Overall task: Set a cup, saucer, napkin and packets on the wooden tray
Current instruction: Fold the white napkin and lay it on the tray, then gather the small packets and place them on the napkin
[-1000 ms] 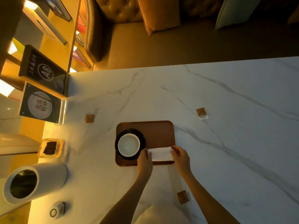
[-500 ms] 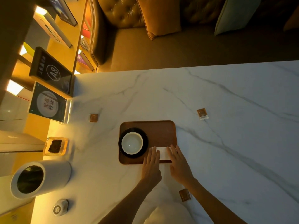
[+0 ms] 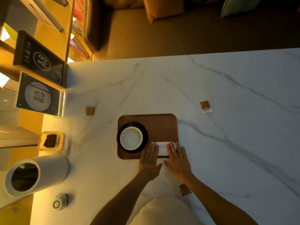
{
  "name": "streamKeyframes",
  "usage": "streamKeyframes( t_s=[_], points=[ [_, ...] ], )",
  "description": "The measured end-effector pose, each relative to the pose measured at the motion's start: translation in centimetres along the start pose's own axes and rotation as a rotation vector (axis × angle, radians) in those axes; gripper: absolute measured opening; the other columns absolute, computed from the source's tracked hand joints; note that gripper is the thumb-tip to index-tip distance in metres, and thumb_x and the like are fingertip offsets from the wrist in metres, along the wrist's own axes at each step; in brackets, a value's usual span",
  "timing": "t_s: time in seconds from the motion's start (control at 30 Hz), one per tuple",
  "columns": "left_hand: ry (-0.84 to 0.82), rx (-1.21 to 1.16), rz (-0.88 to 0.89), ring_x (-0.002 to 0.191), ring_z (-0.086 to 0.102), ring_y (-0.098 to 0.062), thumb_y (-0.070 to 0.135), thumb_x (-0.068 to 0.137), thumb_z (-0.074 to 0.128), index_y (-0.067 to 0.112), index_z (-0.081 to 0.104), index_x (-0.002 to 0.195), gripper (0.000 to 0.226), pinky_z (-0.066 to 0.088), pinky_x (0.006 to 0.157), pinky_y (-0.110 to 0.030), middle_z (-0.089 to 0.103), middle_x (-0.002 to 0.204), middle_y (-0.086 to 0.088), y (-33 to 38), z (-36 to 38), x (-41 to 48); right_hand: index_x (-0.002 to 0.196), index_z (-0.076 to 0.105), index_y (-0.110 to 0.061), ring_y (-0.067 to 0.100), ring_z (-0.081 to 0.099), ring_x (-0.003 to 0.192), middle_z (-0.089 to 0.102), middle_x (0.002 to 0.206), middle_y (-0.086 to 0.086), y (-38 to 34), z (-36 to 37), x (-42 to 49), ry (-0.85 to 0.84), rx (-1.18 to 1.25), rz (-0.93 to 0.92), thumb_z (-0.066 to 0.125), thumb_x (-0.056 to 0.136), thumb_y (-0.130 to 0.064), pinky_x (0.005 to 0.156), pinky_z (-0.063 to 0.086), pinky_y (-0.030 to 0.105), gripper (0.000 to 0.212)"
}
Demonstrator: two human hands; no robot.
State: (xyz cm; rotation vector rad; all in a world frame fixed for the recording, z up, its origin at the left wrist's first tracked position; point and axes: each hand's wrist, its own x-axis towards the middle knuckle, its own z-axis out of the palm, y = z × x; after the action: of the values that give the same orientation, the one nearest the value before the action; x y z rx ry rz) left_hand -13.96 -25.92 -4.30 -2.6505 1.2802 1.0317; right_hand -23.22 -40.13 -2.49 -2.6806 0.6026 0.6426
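Both flat hands [image 3: 150, 161] on napkin [image 3: 162, 148]

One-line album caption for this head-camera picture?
Both hands, left and right, flatten a white folded napkin on the brown wooden tray.

Single head view, wide-angle, looks steeply down and forward from above the near edge of the marble table [image 3: 211, 82], fairly close over the wooden tray [image 3: 160, 125] near that edge, far edge and sofa [image 3: 162, 38] beyond at top, no second view.
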Motion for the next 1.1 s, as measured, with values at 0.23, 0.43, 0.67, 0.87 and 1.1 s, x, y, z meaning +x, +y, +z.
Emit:
streamKeyframes(
  t_s=[0.23,0.43,0.67,0.87,1.1],
  points=[
    [-0.033,0.003,-0.012,0.149,-0.022,-0.025,0.057,0.096,0.033,0.011,-0.014,0.154,0.087,-0.022,0.118,-0.037,-0.023,0.162,-0.007,0.2,-0.5,0.1,0.147,0.028,-0.010,0.036,0.022,0.144,0.025,0.156,0.013,-0.3,0.2,0.0,0.020,0.022,0.000,0.047,0.090,-0.056,0.116,0.019,0.054,0.076],
    [-0.166,0.102,-0.029,0.150,-0.019,-0.027,0.047,0.099,0.039,0.010,-0.011,0.154,0.083,-0.005,0.124,-0.047,-0.018,0.163,-0.010,1.2,-3.8,-0.4,0.151,0.003,-0.016,0.034,0.002,0.148,0.000,0.161,0.009,-0.5,-1.5,-0.6,-0.075,-0.053,-0.021,0.032,0.095,-0.056,0.118,0.000,0.056,0.075],
    [-0.070,-0.041,-0.067,0.146,0.028,-0.030,0.018,0.100,0.046,0.018,0.029,0.148,0.051,0.035,0.115,-0.047,0.027,0.159,-0.010,2.4,-7.9,-3.7,0.150,0.018,-0.023,0.023,0.027,0.144,0.024,0.158,0.004,0.6,-5.0,-4.5,0.032,0.181,0.070,0.032,0.099,-0.045,0.119,0.020,0.043,0.057],
    [-0.002,-0.150,-0.148,0.133,0.047,-0.021,0.030,0.103,0.039,0.021,0.045,0.140,0.039,0.041,0.108,-0.037,0.048,0.146,-0.001,2.6,-6.1,-7.8,0.130,0.053,-0.024,0.015,0.059,0.115,0.063,0.128,-0.001,3.5,-3.3,-13.0,0.240,0.671,0.374,0.049,0.095,-0.040,0.096,0.046,0.030,0.038],
    [-0.051,-0.164,-0.139,0.134,0.047,-0.019,0.034,0.103,0.036,0.026,0.049,0.137,0.037,0.037,0.110,-0.038,0.050,0.146,0.003,6.1,-2.0,-9.8,0.103,0.067,-0.016,0.018,0.064,0.088,0.072,0.101,0.004,5.5,-0.9,-17.1,0.215,0.700,0.554,0.053,0.093,-0.031,0.078,0.052,0.032,0.023]
  ],
)
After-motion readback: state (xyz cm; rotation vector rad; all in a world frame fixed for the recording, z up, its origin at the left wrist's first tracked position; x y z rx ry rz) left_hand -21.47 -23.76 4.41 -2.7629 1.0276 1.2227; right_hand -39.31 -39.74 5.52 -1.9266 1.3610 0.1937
